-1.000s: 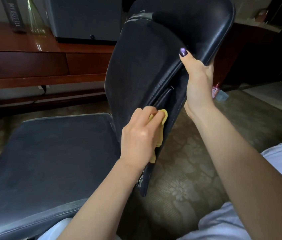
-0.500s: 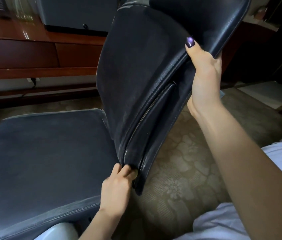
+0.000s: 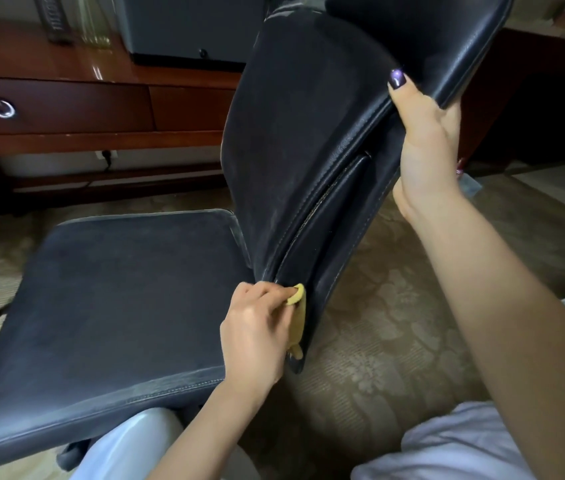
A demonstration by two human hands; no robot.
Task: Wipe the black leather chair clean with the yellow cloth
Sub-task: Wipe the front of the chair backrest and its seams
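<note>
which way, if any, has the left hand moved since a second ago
Yes: the left hand slid down the backrest edge toward its lower corner.

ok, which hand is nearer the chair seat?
Left. The left hand, holding the yellow cloth, is at the backrest's lower edge, right beside the seat. The right hand grips the backrest's side edge higher up, well away from the seat.

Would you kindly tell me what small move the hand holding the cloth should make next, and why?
Probably slide the yellow cloth up along the side seam of the chair backrest. The left hand pinches it at the seam's lower end, the groove above looks dusty, and the right hand grips the backrest edge higher up, steadying it.
</note>
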